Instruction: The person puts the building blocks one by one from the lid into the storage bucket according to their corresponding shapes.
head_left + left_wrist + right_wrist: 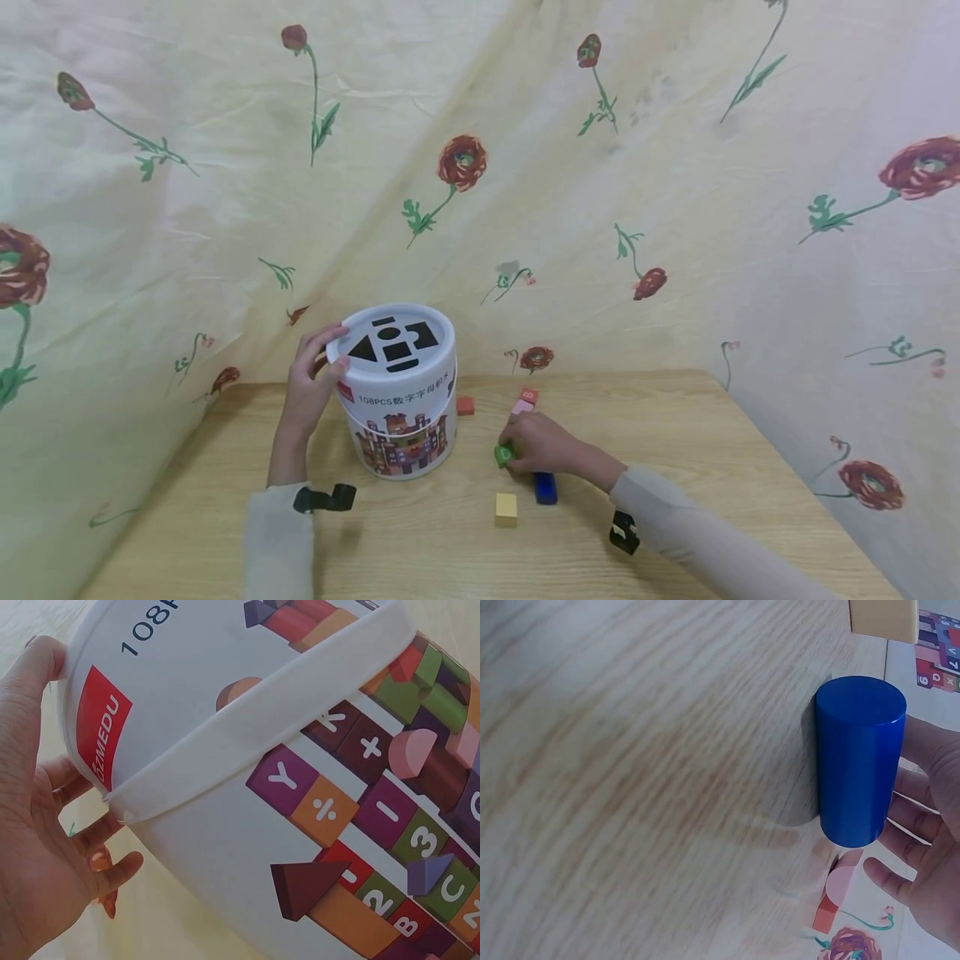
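Note:
A white lidded block bucket (401,400) stands upright on the table, with shaped holes in its lid. My left hand (311,379) grips its left side at the lid rim; in the left wrist view the hand (41,802) lies beside the red label, lower fingers off the wall. My right hand (543,443) pinches a small green block (504,455) at the table. Just below that hand lies a blue cylinder (546,488), which covers part of the hand (930,817) in the right wrist view. The green block is hidden there.
A yellow block (506,510) sits nearer me than the right hand. Beyond that hand lie a pink block (521,407) and a red block (529,395). Another red block (466,406) is beside the bucket. Flowered cloth (480,208) hangs behind the wooden table (420,542).

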`<state>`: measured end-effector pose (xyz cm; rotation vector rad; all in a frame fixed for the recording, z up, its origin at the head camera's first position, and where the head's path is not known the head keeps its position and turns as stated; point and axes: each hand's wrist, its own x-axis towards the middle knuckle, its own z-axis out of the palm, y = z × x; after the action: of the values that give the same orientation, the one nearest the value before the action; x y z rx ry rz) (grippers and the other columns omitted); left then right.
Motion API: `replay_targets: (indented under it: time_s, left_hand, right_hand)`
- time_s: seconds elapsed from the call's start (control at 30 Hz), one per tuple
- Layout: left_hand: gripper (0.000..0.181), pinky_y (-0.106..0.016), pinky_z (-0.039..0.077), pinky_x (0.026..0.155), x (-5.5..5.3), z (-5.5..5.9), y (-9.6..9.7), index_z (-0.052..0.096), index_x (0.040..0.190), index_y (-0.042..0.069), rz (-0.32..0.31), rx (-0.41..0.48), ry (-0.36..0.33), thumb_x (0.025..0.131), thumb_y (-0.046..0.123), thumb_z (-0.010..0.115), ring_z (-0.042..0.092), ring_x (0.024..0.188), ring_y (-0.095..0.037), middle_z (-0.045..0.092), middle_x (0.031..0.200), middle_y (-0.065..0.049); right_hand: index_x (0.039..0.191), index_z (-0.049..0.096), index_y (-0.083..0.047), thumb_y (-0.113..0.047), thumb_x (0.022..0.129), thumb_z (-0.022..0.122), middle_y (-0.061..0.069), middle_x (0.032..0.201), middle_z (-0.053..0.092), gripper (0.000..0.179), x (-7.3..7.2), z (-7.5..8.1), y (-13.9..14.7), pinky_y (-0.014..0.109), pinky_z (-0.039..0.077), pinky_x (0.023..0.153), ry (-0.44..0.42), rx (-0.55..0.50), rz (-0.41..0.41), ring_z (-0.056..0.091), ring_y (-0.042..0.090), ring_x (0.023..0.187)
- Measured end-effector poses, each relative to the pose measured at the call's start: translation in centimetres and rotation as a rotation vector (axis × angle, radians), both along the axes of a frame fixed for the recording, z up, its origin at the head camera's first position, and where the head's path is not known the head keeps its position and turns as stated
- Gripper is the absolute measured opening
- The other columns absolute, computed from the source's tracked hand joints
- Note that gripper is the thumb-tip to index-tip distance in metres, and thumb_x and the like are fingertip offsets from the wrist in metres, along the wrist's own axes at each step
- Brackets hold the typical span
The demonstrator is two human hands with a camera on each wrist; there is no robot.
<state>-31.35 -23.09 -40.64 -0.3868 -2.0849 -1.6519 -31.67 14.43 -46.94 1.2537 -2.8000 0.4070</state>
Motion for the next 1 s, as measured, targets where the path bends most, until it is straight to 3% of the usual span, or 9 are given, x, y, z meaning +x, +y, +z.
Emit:
replay_targets:
  time_s: [0.2, 0.57, 1.0]
  left_hand:
    - [0.045, -0.048, 0.033, 0.116, 0.0, 0.0, 0.0, 0.056, 0.144, 0.015, 0.001, -0.005, -0.001, 0.100, 0.020, 0.059, 0.035, 0.135, -0.011, 0.042, 0.154, 0.001]
    - [0.045, -0.050, 0.033, 0.116, 0.2, 0.0, 0.1, 0.056, 0.144, 0.015, -0.005, 0.000, -0.001, 0.100, 0.021, 0.059, 0.035, 0.137, -0.011, 0.041, 0.154, 0.000]
    - [0.045, -0.048, 0.034, 0.115, 0.2, 0.1, 0.1, 0.056, 0.144, 0.013, -0.010, 0.008, 0.004, 0.099, 0.017, 0.058, 0.035, 0.136, -0.011, 0.040, 0.155, -0.001]
  right_hand:
    - [0.092, 0.074, -0.010, -0.017, 0.079, 0.082, -0.003, 0.086, 0.069, 0.017, 0.2, 0.2, -0.2, 0.023, 0.046, 0.072, -0.008, 0.012, -0.005, 0.051, 0.005, 0.076]
    - [0.098, 0.074, -0.012, -0.019, 0.081, 0.085, -0.001, 0.095, 0.074, 0.022, 0.5, 0.7, -0.7, 0.025, 0.053, 0.079, -0.089, -0.003, -0.025, 0.066, 0.013, 0.087]
    - [0.094, 0.075, -0.010, -0.010, 0.084, 0.081, -0.002, 0.089, 0.074, 0.011, 0.7, 1.4, -1.1, 0.023, 0.054, 0.078, -0.028, 0.008, 0.065, 0.067, 0.010, 0.084]
